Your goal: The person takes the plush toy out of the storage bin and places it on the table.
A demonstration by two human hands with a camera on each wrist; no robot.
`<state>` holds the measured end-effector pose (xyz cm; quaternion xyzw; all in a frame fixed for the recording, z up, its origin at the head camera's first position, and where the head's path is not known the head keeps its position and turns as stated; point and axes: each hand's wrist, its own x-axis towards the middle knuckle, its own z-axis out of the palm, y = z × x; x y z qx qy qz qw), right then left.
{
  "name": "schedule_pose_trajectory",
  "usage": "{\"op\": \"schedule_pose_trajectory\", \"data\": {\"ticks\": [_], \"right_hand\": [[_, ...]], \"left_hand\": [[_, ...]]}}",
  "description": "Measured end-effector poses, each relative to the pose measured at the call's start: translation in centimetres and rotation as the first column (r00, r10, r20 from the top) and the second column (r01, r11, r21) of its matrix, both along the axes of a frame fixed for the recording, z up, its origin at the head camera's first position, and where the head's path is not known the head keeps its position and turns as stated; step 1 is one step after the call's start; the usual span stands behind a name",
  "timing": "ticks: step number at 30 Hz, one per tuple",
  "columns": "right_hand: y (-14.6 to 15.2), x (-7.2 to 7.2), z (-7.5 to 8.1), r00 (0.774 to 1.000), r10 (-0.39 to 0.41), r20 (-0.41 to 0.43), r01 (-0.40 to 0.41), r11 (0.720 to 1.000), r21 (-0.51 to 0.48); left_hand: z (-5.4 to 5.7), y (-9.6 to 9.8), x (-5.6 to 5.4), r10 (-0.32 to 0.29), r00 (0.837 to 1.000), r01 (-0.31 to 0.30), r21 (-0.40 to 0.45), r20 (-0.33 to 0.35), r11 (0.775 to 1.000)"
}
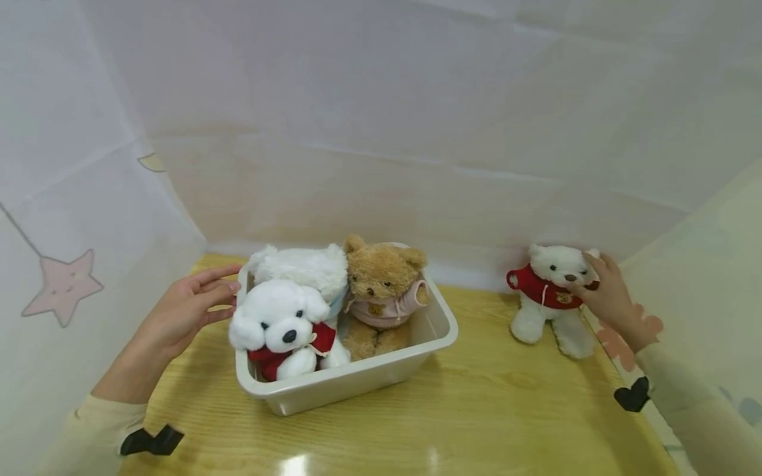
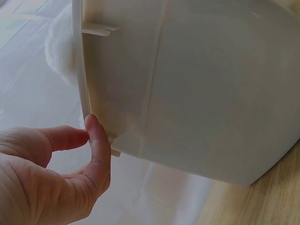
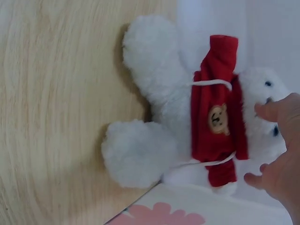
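Observation:
My left hand (image 1: 193, 307) pinches the left rim of a pale grey plastic bin (image 1: 351, 390); in the left wrist view the thumb and a finger (image 2: 100, 154) meet at that rim. Inside the bin are a white plush dog (image 1: 286, 317) in red, a brown teddy bear (image 1: 381, 284) in a pink hoodie and a white plush toy (image 1: 300, 268) behind the dog. At the far right my right hand (image 1: 607, 297) holds a white teddy bear (image 1: 542, 294) in a red hoodie by its head, thumb over the muzzle. The bear sits upright on the table.
A pale wood-grain table (image 1: 494, 410) carries the bin and the bear. White cloth (image 1: 417, 132) hangs behind, and printed cloth closes in the left and right sides. Flower prints (image 3: 159, 213) lie close beside the bear's leg.

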<state>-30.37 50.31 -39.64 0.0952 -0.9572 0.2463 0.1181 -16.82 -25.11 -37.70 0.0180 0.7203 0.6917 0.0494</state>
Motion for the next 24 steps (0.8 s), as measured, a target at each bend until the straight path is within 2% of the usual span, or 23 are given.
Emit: {"op": "schedule_pose_trajectory", "data": {"ticks": [4,8,15,17,21,24], "right_hand": [[-1.7,0.7,1.5,1.000,-0.001,-0.029,0.002,0.999,0.032],[-5.1,2.0,3.7,0.999,0.027,-0.046,-0.025,0.998,0.050],[-13.1,4.2,7.6,0.988,0.144,0.060,-0.142,0.989,-0.034],[-15.4,4.6,8.4,0.983,0.175,0.057,-0.172,0.984,-0.051],[-19.6,5.0,9.2,0.962,0.271,0.025,-0.269,0.961,-0.054],[-22.9,4.8,9.4,0.925,0.381,0.006,-0.381,0.925,-0.004]], "left_hand": [[-0.1,-0.1,0.0,-0.002,1.000,0.002,0.010,-0.001,1.000],[-0.1,-0.1,0.0,-0.008,1.000,0.008,0.025,-0.001,1.000],[0.0,-0.3,0.1,0.003,1.000,-0.003,0.021,0.002,1.000],[0.0,-0.3,0.0,0.008,1.000,-0.008,0.018,0.004,1.000],[0.0,0.0,-0.1,0.013,1.000,-0.013,0.011,0.005,1.000],[0.0,0.1,-0.1,0.019,1.000,-0.019,0.014,0.007,1.000]]}}
